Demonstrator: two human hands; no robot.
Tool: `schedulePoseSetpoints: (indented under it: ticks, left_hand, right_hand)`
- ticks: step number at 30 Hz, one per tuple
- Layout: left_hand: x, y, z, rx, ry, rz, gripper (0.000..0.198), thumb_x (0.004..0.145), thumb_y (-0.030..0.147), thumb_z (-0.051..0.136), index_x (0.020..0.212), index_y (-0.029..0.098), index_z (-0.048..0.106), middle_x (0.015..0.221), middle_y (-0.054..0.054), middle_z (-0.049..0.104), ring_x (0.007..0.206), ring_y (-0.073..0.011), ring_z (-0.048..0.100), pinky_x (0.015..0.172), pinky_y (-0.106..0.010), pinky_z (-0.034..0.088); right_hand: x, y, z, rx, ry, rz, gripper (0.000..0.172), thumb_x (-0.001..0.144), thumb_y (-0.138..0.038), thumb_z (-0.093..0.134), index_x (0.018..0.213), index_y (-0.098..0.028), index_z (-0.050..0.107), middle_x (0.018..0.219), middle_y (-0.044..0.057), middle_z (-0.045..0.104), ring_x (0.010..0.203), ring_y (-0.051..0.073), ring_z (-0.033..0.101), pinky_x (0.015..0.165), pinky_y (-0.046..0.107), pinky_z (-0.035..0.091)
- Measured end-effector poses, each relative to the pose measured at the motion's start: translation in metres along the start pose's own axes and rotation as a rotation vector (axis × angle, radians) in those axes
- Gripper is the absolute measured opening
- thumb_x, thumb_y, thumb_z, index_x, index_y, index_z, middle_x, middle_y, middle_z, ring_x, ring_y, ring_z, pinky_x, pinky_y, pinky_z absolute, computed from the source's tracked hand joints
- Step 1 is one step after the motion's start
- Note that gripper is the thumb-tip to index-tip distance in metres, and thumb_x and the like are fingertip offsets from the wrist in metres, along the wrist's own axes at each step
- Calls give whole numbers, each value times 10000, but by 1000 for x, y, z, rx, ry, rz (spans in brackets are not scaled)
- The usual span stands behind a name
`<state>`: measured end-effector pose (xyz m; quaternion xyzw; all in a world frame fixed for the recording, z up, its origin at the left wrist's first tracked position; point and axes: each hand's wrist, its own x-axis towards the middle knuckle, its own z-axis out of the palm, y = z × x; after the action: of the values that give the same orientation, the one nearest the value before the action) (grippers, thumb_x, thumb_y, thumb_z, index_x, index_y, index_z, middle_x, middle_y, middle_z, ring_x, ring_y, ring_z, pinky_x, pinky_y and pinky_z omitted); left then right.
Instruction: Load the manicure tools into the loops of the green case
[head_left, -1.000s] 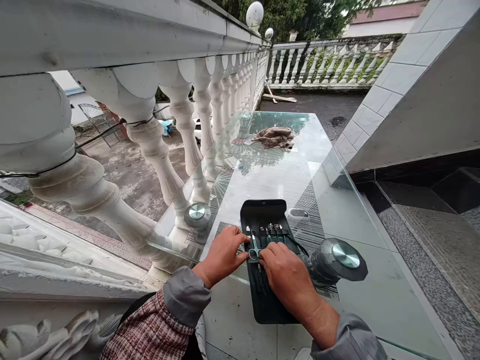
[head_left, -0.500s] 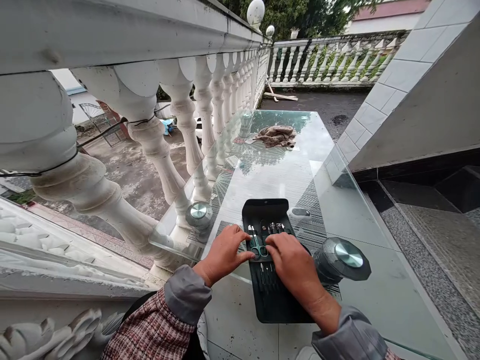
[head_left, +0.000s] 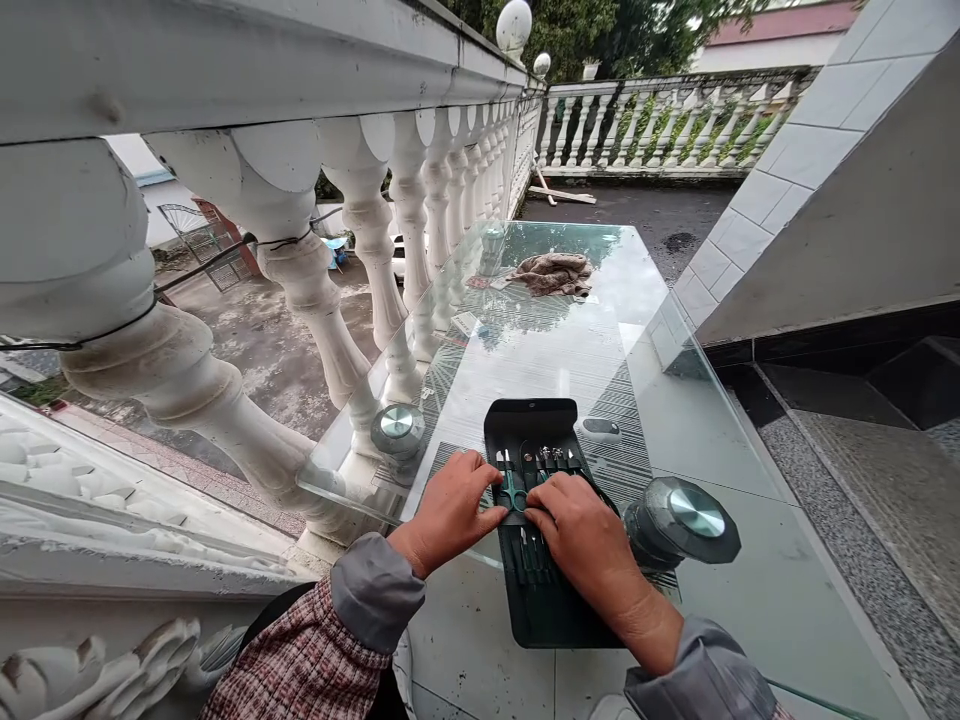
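An unfolded black manicure case [head_left: 555, 620] lies near the close end of the glass table. Small scissors [head_left: 513, 495] with green handles stand in its left part, blades up. My left hand [head_left: 457, 510] pinches the left finger loop of the scissors at the case's left edge. Across from it, my right hand [head_left: 589, 525] has its thumb and fingers closed at the right loop. Nail clippers [head_left: 555, 456] and other metal tools sit in the upper row, partly covered by my right hand. Below the scissors, slim green-handled tools [head_left: 532, 555] are held in slots.
On the glass table [head_left: 720, 440] lie a crumpled brown cloth [head_left: 553, 274] at the far end and a small dark oval object [head_left: 601, 426] beside the case. Round metal-capped supports [head_left: 397, 428] show near the close corners. A white balustrade [head_left: 352, 230] runs along the left.
My right fingers have shifted slightly down and left at the scissors' loop, uncovering more of the upper tools. The scissors' loops look turned a little. My left hand has hardly moved.
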<state>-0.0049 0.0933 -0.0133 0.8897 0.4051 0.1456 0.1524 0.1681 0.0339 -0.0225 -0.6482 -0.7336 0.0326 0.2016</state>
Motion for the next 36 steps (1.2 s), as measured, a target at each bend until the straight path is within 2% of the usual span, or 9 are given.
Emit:
schedulePoseSetpoints:
  ticks: [5,11,19,22,27,30,36]
  left_hand:
    - [0,0,2,10,-13,4,256,742,271,691,950,209,555,952,-22,506,906,-197,482,734,-289,435]
    - [1,-1,1,-13,-34,-13,271,722,291,732,933,220,577,961,-17,510,922,-192,484,762,-288,434]
    - [5,-1,9,-6,0,-66,241,727,318,729,906,221,600,924,-8,522,898,-179,489,747,-280,432]
    - [5,0,8,-7,1,-58,270,735,343,719,951,224,608,928,-14,525,903,-181,489,753,-281,438]
    - [4,4,3,201,-14,32,254,845,344,587,1068,222,587,967,-53,519,901,-208,471,804,-336,435]
    - [4,6,4,325,-44,74,336,848,332,577,1148,186,541,990,-81,520,900,-231,467,810,-369,434]
    - [2,6,10,373,-25,68,376,865,343,542,1198,176,496,1032,-99,513,921,-252,464,784,-389,436]
  right_hand:
    - [0,-2,3,-55,69,-39,74,832,-221,554,789,-198,610,791,33,561,792,180,479,659,286,337]
    - [1,-5,4,-82,90,-51,87,835,-210,544,782,-197,611,789,37,553,796,175,473,655,279,324]
    - [0,-6,4,-86,59,-53,99,845,-216,516,810,-199,606,797,37,550,783,171,477,647,278,322]
    - [0,-7,3,-92,52,-49,119,854,-227,499,812,-204,608,799,40,552,774,173,477,639,278,318]
    - [1,-8,5,-113,63,-54,163,868,-213,468,821,-205,625,777,43,551,756,166,475,629,273,310]
    - [1,-6,8,-128,72,-62,201,873,-180,447,833,-199,643,763,47,554,737,161,475,623,269,306]
    - [0,-4,8,-106,78,-73,215,871,-175,456,803,-205,658,756,41,560,725,152,484,621,266,304]
